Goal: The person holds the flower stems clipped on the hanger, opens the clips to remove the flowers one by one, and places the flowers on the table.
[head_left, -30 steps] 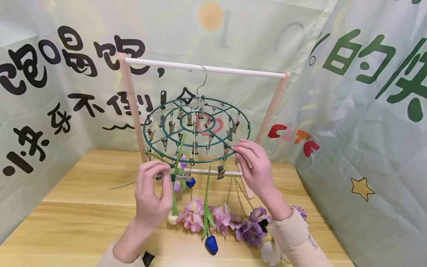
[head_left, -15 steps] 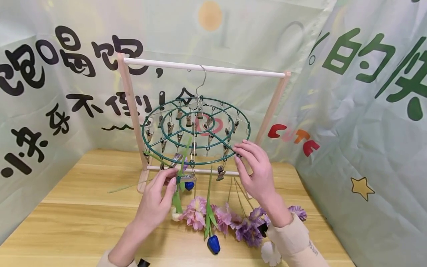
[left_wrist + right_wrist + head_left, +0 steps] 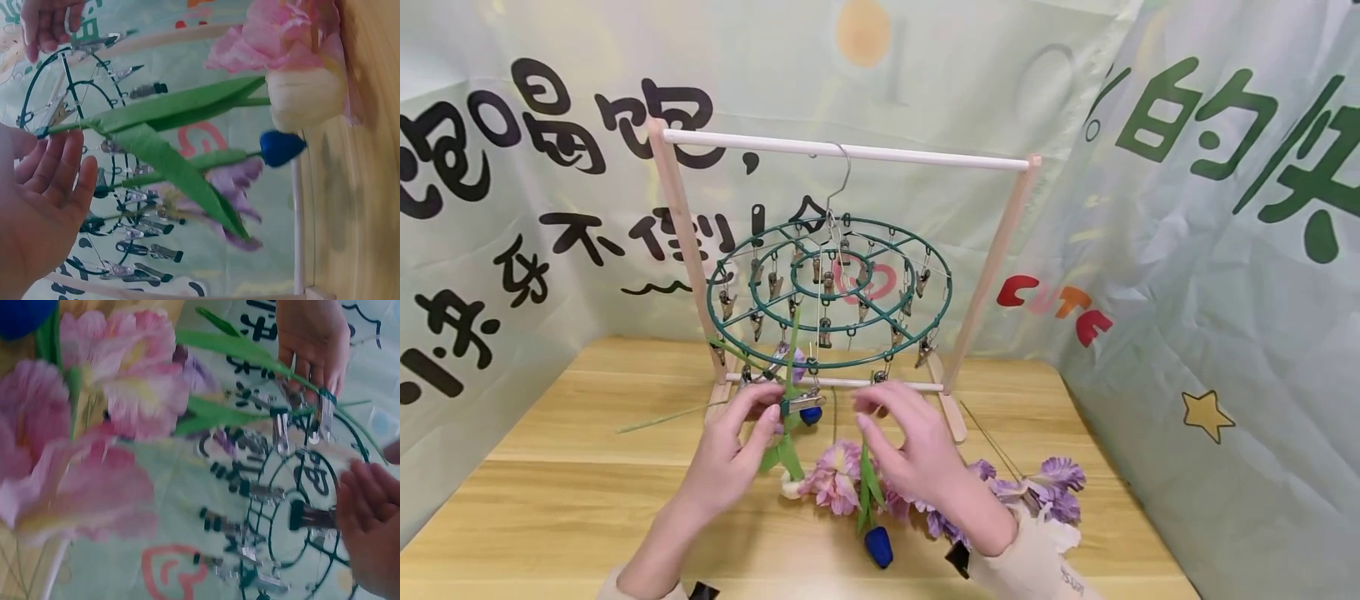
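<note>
A round green clip hanger hangs by its wire hook. My left hand is at its near edge, where thumb and fingers pinch the stem of a white tulip beside the green tips of a metal clip. The tulip hangs head down. Right of it hovers my right hand, its fingers loosely bent, with nothing visibly held; the right wrist view has its fingers near the stem. Farther left, a blue tulip and a purple flower hang upside down from the hanger.
A wooden stand with a white top rod bears the hanger. On the table lie pink flowers, another blue tulip and purple flowers. Several unused clips dangle from the rings. A printed cloth stands behind.
My right hand has left the hanger's right edge and come left and down toward the clip. The left hand stays at the stem; over the second its fingers came closer to the clip tips.
</note>
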A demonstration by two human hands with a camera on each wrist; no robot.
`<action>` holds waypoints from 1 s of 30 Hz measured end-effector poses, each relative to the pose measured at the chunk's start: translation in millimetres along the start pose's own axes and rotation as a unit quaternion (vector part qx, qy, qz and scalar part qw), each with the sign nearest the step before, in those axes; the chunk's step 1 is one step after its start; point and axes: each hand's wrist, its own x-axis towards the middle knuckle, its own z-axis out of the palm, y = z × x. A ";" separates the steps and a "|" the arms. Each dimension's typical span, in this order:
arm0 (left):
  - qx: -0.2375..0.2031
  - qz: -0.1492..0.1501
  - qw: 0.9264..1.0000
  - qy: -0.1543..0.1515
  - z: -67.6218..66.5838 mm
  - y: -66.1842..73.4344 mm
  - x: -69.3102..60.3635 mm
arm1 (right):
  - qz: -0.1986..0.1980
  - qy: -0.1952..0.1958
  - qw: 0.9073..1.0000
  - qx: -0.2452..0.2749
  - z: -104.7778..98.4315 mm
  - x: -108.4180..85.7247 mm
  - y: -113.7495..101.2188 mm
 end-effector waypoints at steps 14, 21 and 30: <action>-0.003 -0.026 0.994 -0.105 -26.9 -14.5 -3.5 | 0.221 -0.226 0.949 0.021 35.0 26.3 -3.3; -0.011 -0.051 0.991 -0.123 -30.9 -16.8 -4.3 | 0.212 -0.222 0.951 0.041 43.2 29.1 2.6; -0.009 -0.078 0.993 -0.092 -34.9 -17.2 -2.8 | 0.176 -0.256 0.950 0.005 45.4 33.9 7.2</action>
